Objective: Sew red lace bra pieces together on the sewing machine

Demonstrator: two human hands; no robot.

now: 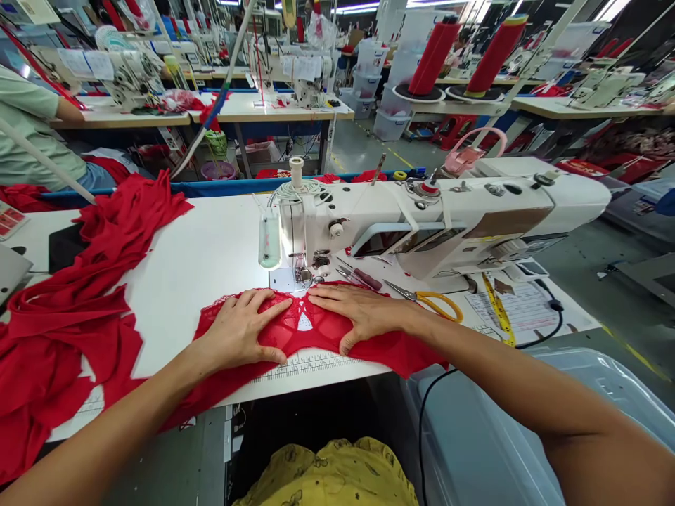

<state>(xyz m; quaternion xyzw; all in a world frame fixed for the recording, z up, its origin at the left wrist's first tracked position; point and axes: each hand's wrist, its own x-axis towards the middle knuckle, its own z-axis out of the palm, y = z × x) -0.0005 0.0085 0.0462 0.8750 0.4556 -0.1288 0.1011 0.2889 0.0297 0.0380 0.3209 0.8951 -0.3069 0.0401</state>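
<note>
A red lace-edged garment piece (316, 337) is spread across the front of the white sewing table, with a small gap at its middle. My left hand (242, 329) lies flat on its left part, fingers spread. On the right part rests my right hand (356, 313), also flat with the thumb apart. Just beyond my fingertips is the needle area of a white sewing machine (380, 204); whether the cloth's far edge is under the presser foot I cannot tell. Beneath the near edge a printed ruler strip (306, 365) shows.
Yellow-handled scissors (437, 303) and a dark-handled tool (366, 279) lie right of the needle. A heap of red fabric (79, 302) covers the table's left side. A yellow tape measure (498, 309) crosses papers at right, above a clear plastic bin (474, 422). A person (36, 133) sits far left.
</note>
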